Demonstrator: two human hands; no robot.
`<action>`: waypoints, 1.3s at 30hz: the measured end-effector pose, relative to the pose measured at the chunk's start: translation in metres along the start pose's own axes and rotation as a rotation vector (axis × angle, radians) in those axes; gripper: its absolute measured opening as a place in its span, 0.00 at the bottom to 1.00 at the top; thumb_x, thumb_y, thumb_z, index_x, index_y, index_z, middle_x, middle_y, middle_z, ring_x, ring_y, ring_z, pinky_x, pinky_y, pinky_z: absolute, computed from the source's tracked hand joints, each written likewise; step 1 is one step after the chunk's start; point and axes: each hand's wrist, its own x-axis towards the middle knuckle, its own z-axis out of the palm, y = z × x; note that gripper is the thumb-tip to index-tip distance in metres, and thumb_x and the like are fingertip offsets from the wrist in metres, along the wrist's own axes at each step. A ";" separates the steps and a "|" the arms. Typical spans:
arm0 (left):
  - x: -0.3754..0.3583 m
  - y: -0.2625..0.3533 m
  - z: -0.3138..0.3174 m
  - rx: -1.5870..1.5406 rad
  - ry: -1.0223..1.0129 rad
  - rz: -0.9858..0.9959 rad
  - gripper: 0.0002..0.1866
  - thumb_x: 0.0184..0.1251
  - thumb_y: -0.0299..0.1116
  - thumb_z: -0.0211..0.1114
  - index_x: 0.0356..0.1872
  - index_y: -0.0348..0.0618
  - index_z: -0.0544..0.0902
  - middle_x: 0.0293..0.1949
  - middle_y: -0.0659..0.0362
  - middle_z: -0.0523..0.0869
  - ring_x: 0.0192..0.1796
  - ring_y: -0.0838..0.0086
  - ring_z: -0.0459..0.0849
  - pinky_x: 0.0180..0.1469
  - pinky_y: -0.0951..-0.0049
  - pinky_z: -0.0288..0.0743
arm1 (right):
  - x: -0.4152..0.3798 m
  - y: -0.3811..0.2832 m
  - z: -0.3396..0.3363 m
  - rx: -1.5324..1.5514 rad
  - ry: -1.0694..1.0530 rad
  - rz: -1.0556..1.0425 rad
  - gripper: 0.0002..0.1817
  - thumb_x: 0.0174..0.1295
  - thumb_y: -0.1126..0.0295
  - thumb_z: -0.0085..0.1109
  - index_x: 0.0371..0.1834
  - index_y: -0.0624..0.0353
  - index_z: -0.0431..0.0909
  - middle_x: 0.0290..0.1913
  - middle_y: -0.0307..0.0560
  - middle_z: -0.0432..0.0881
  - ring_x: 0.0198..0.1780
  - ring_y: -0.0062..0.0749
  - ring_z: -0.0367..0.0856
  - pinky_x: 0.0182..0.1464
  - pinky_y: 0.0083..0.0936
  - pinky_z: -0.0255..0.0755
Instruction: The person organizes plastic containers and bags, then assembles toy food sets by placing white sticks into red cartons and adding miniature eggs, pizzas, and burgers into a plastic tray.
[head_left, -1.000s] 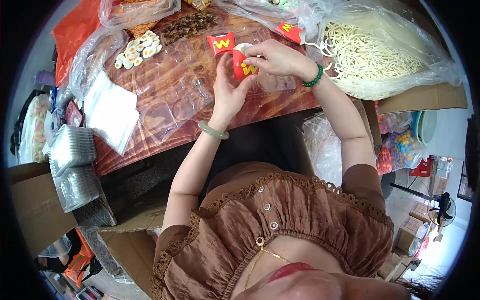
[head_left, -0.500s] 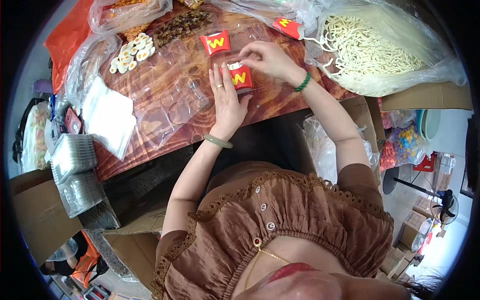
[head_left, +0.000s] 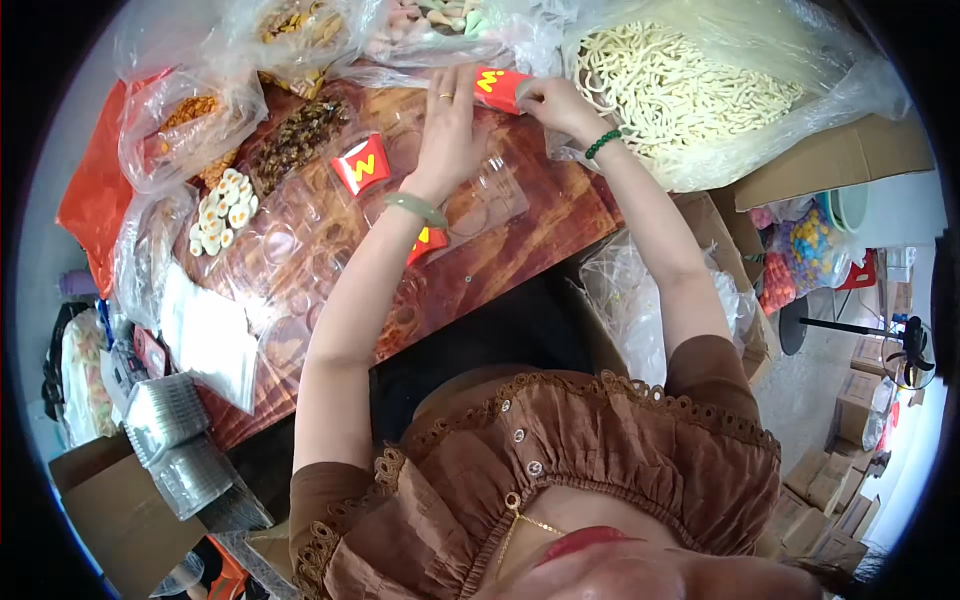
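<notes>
Head camera: a red carton with a yellow mark (head_left: 497,90) is seen lying on its side between the two hands at the far part of the wood-patterned table (head_left: 563,215), just short of a clear plastic bag filled with pale strands (head_left: 690,90). The left hand (head_left: 449,128) is laid beside the carton's left end, its fingers held straight and close together; its thumb is hidden, and whether the carton is touched by it cannot be told. By the right hand (head_left: 563,108), the carton's right end is met with curled fingers brought close together (whether the carton itself or something in its mouth is pinched cannot be made out). A pale green bangle (head_left: 415,208) is worn on the left wrist, and a green beaded bracelet (head_left: 603,145) on the right.

Nearer the body, an upright-facing red carton (head_left: 361,166) is placed left of the left forearm, and a third carton (head_left: 428,243) is partly covered by that arm. Clear plastic trays (head_left: 508,190) are spread over the tabletop. Toward the left, fried-egg-shaped pieces (head_left: 226,212) are heaped near dark brown pieces (head_left: 297,143), and white sheets (head_left: 208,340) are laid at the table's edge, with stacked clear containers (head_left: 168,415) held below them.
</notes>
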 end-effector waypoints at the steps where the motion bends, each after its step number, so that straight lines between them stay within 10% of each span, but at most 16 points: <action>1: 0.010 -0.010 0.015 0.002 -0.031 0.049 0.39 0.45 0.20 0.62 0.65 0.36 0.59 0.65 0.36 0.59 0.67 0.38 0.55 0.68 0.52 0.55 | -0.003 -0.008 -0.002 0.013 -0.009 0.025 0.07 0.53 0.69 0.63 0.33 0.60 0.81 0.32 0.51 0.83 0.33 0.40 0.82 0.39 0.31 0.73; 10: 0.073 -0.024 0.047 0.091 -0.527 0.052 0.48 0.35 0.44 0.77 0.64 0.46 0.66 0.57 0.46 0.75 0.61 0.49 0.69 0.63 0.52 0.60 | -0.036 -0.032 -0.034 -0.011 0.112 -0.092 0.08 0.57 0.69 0.57 0.28 0.64 0.74 0.30 0.54 0.77 0.34 0.48 0.76 0.37 0.35 0.69; 19: 0.065 -0.019 0.050 0.255 -0.121 0.168 0.51 0.31 0.55 0.78 0.62 0.45 0.67 0.53 0.47 0.77 0.60 0.53 0.71 0.64 0.50 0.56 | -0.068 -0.006 -0.091 -0.171 0.172 -0.149 0.06 0.60 0.71 0.54 0.35 0.63 0.73 0.32 0.53 0.74 0.37 0.47 0.75 0.40 0.34 0.69; 22: 0.078 0.013 0.030 -0.070 -0.100 0.149 0.49 0.37 0.54 0.77 0.61 0.38 0.66 0.56 0.44 0.75 0.57 0.51 0.74 0.58 0.56 0.68 | -0.072 -0.016 -0.121 -0.205 0.148 -0.299 0.07 0.62 0.70 0.54 0.34 0.63 0.73 0.32 0.50 0.73 0.36 0.43 0.75 0.39 0.31 0.70; 26: 0.091 0.036 0.018 -0.925 -0.545 -0.342 0.31 0.56 0.39 0.72 0.55 0.30 0.71 0.47 0.54 0.81 0.45 0.75 0.82 0.46 0.75 0.77 | -0.068 -0.035 -0.145 0.069 0.031 -0.249 0.08 0.64 0.68 0.54 0.36 0.62 0.75 0.33 0.45 0.76 0.34 0.32 0.75 0.40 0.24 0.70; 33: 0.052 0.034 0.015 -1.183 -0.398 -0.622 0.24 0.57 0.31 0.70 0.52 0.31 0.73 0.46 0.55 0.81 0.46 0.74 0.81 0.48 0.74 0.76 | -0.104 0.079 -0.141 -0.672 -0.193 0.296 0.24 0.41 0.59 0.72 0.42 0.57 0.78 0.44 0.53 0.80 0.48 0.46 0.79 0.48 0.36 0.73; 39: 0.039 0.046 0.020 -1.250 -0.382 -0.602 0.23 0.58 0.28 0.68 0.53 0.33 0.73 0.46 0.56 0.82 0.48 0.75 0.80 0.51 0.74 0.75 | -0.092 0.097 -0.124 -0.329 -0.067 0.395 0.27 0.40 0.67 0.67 0.48 0.64 0.77 0.43 0.58 0.81 0.44 0.44 0.81 0.46 0.30 0.75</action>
